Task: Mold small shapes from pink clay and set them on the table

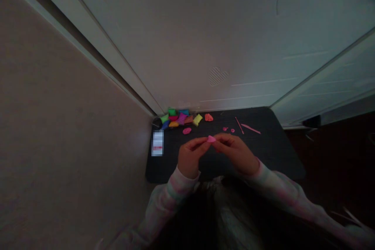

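Between my two hands is a small pink piece of modelling clay [211, 139], pinched at both sides above the dark table. My left hand [191, 155] grips its left side with thumb and fingers closed. On its right side, the fingertips of my right hand [236, 151] press together. Beyond the hands, a flat pink lump of clay [186, 131] lies on the table. Two small pink bits [225, 129] rest near the right hand. Farther right are two pink modelling tools [250, 129], thin and stick-like.
Several colourful clay packets [181, 118] are heaped at the table's back left. An orange clay lump [208, 117] sits to their right. A blurred white rectangle [157, 143] lies at the left edge of the dark table [263, 160]. Pale panels [187, 47] rise behind it.
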The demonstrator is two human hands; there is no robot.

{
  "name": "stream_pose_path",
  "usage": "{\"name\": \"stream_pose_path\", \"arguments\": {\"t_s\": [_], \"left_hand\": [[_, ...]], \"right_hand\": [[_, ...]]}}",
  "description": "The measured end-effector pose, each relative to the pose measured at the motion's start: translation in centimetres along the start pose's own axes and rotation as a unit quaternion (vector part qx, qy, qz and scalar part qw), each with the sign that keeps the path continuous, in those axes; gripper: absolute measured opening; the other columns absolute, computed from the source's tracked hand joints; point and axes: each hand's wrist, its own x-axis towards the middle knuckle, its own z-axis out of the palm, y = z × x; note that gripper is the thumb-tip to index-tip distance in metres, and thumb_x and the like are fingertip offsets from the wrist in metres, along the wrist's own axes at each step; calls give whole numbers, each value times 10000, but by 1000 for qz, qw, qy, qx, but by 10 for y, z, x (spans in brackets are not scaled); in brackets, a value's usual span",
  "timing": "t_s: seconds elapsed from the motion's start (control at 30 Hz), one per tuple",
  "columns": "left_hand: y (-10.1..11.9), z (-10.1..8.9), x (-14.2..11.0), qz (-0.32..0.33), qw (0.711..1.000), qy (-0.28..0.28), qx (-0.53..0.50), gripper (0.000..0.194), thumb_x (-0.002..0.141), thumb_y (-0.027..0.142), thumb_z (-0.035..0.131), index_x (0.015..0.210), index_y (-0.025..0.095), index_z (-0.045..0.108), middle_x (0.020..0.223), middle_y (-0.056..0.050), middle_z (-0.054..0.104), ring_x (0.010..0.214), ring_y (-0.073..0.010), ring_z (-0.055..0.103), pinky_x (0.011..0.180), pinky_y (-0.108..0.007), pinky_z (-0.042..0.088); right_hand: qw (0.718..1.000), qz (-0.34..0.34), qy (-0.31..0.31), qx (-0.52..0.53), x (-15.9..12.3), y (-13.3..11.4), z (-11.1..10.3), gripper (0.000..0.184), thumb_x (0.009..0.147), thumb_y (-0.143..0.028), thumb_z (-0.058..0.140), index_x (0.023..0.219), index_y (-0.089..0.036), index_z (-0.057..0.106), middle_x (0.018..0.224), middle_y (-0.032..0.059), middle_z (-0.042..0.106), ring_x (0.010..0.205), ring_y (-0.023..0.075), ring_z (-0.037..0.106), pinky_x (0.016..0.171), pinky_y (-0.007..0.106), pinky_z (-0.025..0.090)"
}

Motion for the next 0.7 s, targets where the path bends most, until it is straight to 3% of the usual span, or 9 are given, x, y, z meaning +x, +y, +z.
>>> {"name": "stream_pose_path", "arguments": {"t_s": [0.1,0.23,0.33,0.5,0.7], "left_hand": [[4,-1,0,14,1000,18,4,131,588,238,683,702,173,690,664,-1,656,649,-122,562,628,-253,431],[8,0,2,-70,987,-4,-145,147,550,226,700,659,154,633,536,44,533,503,-59,443,476,-195,338],[13,1,-2,-124,967,-64,-215,187,536,233,701,635,142,571,561,42,478,512,-56,428,451,-184,311],[19,0,-12,-200,891,-214,-346,215,585,240,688,639,153,498,579,51,382,532,-54,414,464,-173,314],[18,0,-15,-209,883,-253,-336,217,594,261,686,635,148,504,581,40,389,543,-62,421,487,-181,328]], "right_hand": [[997,-30,-28,-72,-3,-4,-4,147,737,-282,551,680,-167,622,576,-17,566,553,108,505,516,228,415],[991,-53,0,-123,-5,-4,-9,134,748,-259,543,756,-169,642,618,-2,612,574,119,543,531,236,435],[991,-59,28,-118,-6,-4,-12,137,747,-255,539,766,-167,642,638,3,630,587,124,561,529,235,444],[989,-87,32,-117,-12,-7,-11,128,766,-238,534,822,-176,631,779,27,666,718,144,599,639,260,472],[984,-143,-19,-107,-19,-20,-5,147,785,-217,539,911,-203,613,774,15,637,712,131,581,643,254,463]]}}
